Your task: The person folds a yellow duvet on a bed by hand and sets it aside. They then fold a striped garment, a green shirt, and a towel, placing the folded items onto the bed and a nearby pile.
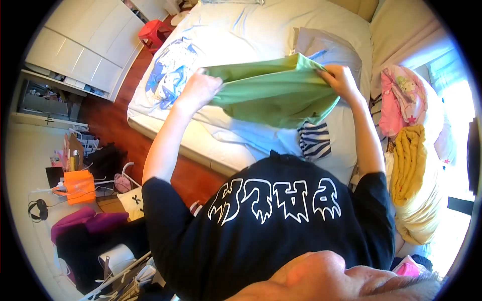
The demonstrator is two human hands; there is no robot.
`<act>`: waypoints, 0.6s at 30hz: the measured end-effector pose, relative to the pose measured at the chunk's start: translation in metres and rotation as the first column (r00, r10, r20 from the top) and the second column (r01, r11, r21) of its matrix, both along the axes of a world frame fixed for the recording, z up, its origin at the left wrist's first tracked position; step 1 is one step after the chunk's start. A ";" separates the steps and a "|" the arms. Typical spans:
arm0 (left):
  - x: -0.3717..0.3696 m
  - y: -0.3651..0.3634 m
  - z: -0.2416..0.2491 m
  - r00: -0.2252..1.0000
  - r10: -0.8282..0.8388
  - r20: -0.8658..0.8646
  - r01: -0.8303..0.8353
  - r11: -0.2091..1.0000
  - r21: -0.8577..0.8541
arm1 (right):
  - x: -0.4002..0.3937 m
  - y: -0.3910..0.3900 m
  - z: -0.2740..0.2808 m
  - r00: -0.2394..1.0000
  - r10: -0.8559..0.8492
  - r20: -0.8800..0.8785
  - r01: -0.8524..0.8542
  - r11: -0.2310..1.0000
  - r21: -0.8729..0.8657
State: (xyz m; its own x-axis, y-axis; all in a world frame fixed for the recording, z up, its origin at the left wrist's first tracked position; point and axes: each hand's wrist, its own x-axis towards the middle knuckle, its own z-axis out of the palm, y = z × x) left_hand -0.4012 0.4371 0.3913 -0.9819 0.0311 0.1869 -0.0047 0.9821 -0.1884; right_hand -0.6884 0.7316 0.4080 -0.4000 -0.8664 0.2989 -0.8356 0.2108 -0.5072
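A green cloth [273,95] is stretched between my two hands above the bed, its top edge gathered into an opening and its lower part hanging down. My left hand [202,86] is closed on its left end. At the upper right corner, my right hand [337,80] pinches the cloth between thumb and fingers. Below the cloth, a dark-and-white striped fabric [315,140] lies on the bed beside light blue cloth [266,145]. A blue-and-white patterned cloth [173,72] is crumpled on the bed left of my left hand.
The bed [221,25] fills the upper middle. A red stool [153,32] and white cabinets [90,40] stand at the upper left. Pink bedding [391,105] and a yellow blanket [409,165] are heaped at the right. An orange box [79,187] is among clutter at the lower left.
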 end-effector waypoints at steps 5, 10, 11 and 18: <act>-0.003 0.023 0.045 0.993 0.115 0.015 -0.113 0.943 0.313 | 0.007 -0.011 0.027 0.991 -0.103 0.088 0.119 0.973 -0.197; -0.006 0.041 0.057 0.982 0.024 0.187 -0.173 0.505 0.846 | -0.003 -0.037 -0.006 0.985 -0.159 0.071 0.166 0.980 -0.109; -0.007 0.045 0.062 0.998 0.050 0.049 -0.055 0.129 0.990 | 0.004 -0.042 -0.011 0.989 -0.147 -0.006 0.144 0.973 -0.179; -0.022 0.056 0.067 0.961 0.226 -0.158 0.250 -0.471 0.846 | 0.099 -0.027 -0.005 0.950 0.223 0.217 -0.208 0.974 -0.092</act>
